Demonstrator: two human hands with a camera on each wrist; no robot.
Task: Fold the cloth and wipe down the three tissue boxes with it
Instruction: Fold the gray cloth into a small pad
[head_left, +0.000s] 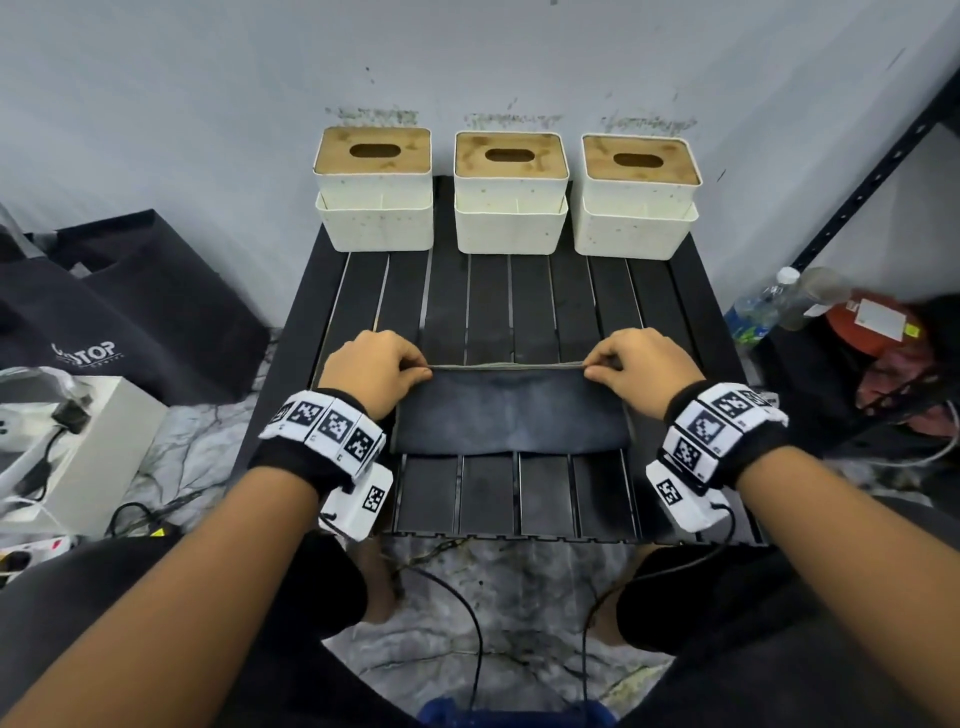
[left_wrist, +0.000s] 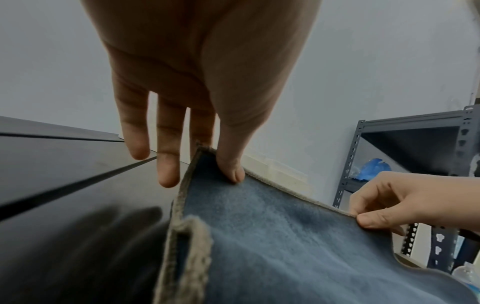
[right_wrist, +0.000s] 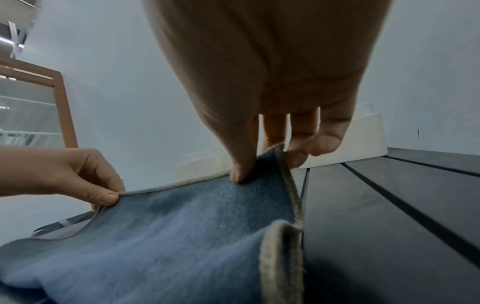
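- Head view: a dark blue-grey fleece cloth with a beige stitched edge (head_left: 511, 415) lies on the black slatted bench (head_left: 519, 296), towards its near side, with its far edge raised off the slats.
- The left hand (head_left: 371, 371) pinches the far-left corner of that edge and the right hand (head_left: 647, 369) pinches the far-right corner; the edge runs taut between the two grips.
- Three cream plastic tissue boxes with brown wooden slotted lids stand in a row at the bench's far end, against the pale wall: the left box (head_left: 375, 189), the middle box (head_left: 510, 192) and the right box (head_left: 638, 196), all well apart from the cloth.
- A black bag with white lettering (head_left: 130, 312) sits on the floor to the left; a clear plastic bottle (head_left: 763, 306) lies to the right, near a dark metal shelf post (head_left: 878, 171).
- Left wrist view: the left hand's thumb (left_wrist: 231, 164) presses on the cloth's (left_wrist: 285, 236) blue face at the corner; the little and ring fingers hang straight and free. The near corner is doubled over, showing a beige hem loop.
- Right wrist view: the right hand's thumb (right_wrist: 241, 168) clamps the cloth's (right_wrist: 182, 226) corner against fingers behind it, and the left hand (right_wrist: 78, 174) pinches the opposite corner.
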